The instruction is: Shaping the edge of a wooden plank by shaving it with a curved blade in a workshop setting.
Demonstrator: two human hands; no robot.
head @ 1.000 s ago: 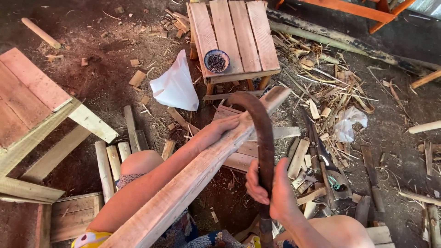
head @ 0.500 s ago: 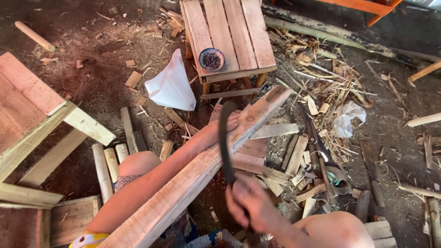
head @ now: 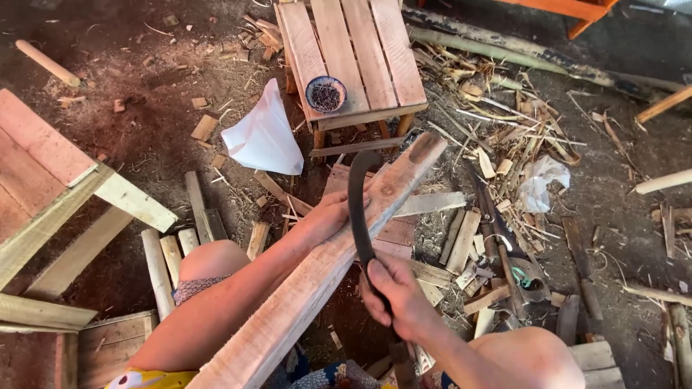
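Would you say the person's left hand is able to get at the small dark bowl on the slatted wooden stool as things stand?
Probably yes, though not freely: the left hand presses on the long plank. The bowl sits uncovered at the stool's near edge, nothing between, but it looks like a stretch.

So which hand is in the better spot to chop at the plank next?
Probably the right hand: it grips the handle of the curved blade, whose edge lies against the plank. The left hand lies flat on the plank, steadying it.
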